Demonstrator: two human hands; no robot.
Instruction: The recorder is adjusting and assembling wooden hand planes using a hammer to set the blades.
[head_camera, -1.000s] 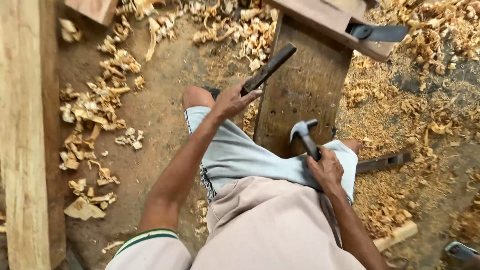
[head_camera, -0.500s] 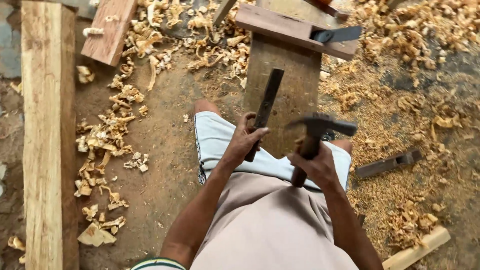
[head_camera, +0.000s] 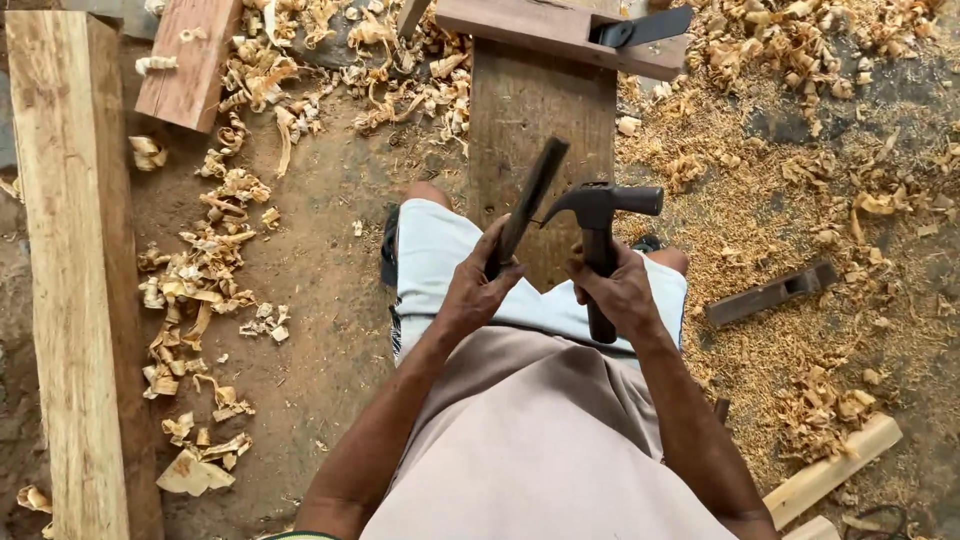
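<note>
With the left hand (head_camera: 475, 290) clenched round the chisel (head_camera: 530, 205) and the right hand (head_camera: 622, 290) gripping the hammer (head_camera: 598, 235), both above the plank's (head_camera: 545, 120) near end, steady the chisel before striking squarely.

The person wears a beige shirt (head_camera: 540, 450) with short sleeves; one sleeve has a dark green and white edge (head_camera: 300, 536) at the bottom. The shorts (head_camera: 450, 270) are light blue. Both forearms are bare, and the left hand (head_camera: 475, 290) and right hand (head_camera: 620, 290) have no gloves.
</note>
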